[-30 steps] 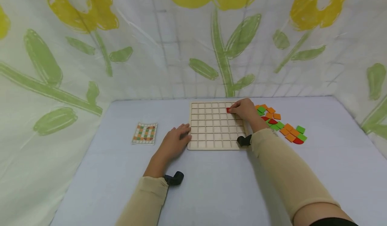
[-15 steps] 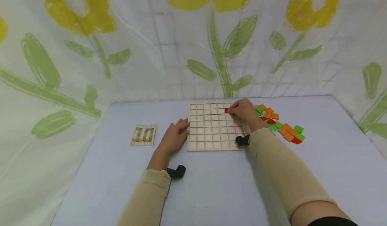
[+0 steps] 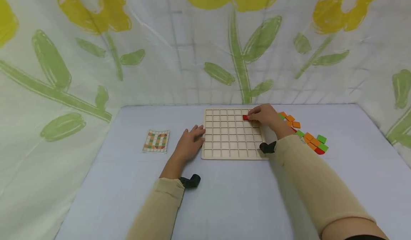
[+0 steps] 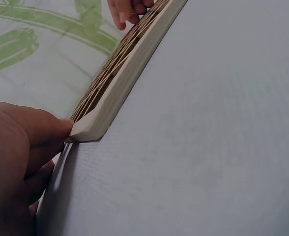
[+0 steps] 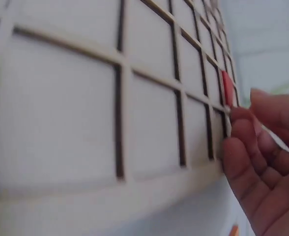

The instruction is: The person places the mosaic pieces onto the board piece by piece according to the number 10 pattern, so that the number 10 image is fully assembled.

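The right hand (image 3: 264,115) reaches over the far right part of a pale wooden grid board (image 3: 225,138), its fingers curled and drawn close together at a small, flat red piece (image 3: 245,117). The right wrist view is blurred and the fingertips cover the piece's right end, so I cannot tell whether they pinch it or only touch it, nor which way its long axis runs. The piece is just left of those fingertips, in a cell of the second row from the board's far edge; the part that shows lines up with the row.

The left hand (image 3: 189,143) has its fingers extended and slightly spread, the tips touching the board's left edge. The board lies flat between the hands, its near edge running straight across from left to right.

Right of the right hand, partly hidden by its forearm, thin orange square tiles (image 3: 296,125), green square tiles (image 3: 321,139) and a rounded red tile (image 3: 319,151) lie in a loose trail slanting toward the person. Left of the left hand lies a small white card (image 3: 156,141) printed with a grid of orange, green and red.

Beige sleeves (image 3: 157,208) cover the forearms, above a pale table (image 3: 221,200). Beyond both hands hangs a white cloth (image 3: 151,86) with yellow flowers and green stems.
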